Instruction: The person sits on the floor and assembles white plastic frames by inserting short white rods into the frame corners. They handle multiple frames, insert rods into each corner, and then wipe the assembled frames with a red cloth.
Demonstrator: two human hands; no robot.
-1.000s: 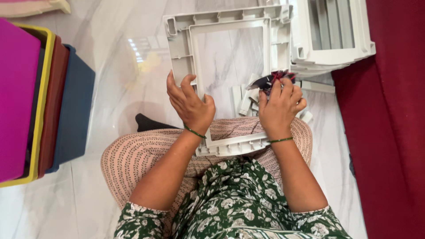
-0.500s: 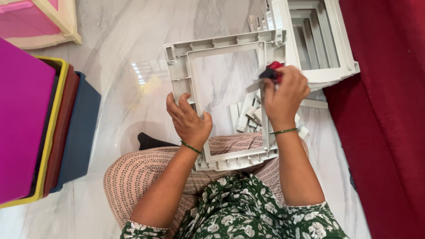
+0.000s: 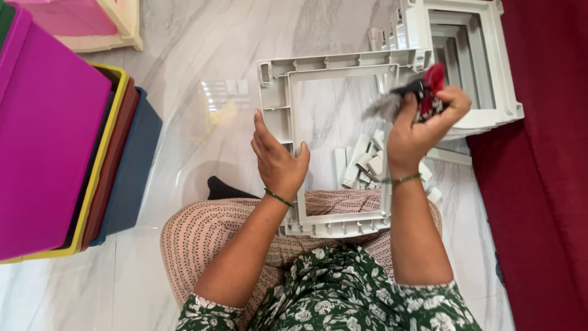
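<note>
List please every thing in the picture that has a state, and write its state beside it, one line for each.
left hand: grips the frame's left side
right hand: closed on the cloth, raised
red and dark cloth: bunched, at the frame's top right corner
grey plastic frame: open square, lower edge on the lap
white frames: stacked
small white pieces: loose pile on the floor
coloured bins: nested

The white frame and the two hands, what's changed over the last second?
The right hand has carried its red and black cloth up the white frame from the right rail to the top right corner. The left hand has stayed on the left rail, and the frame still rests on the lap.
</note>
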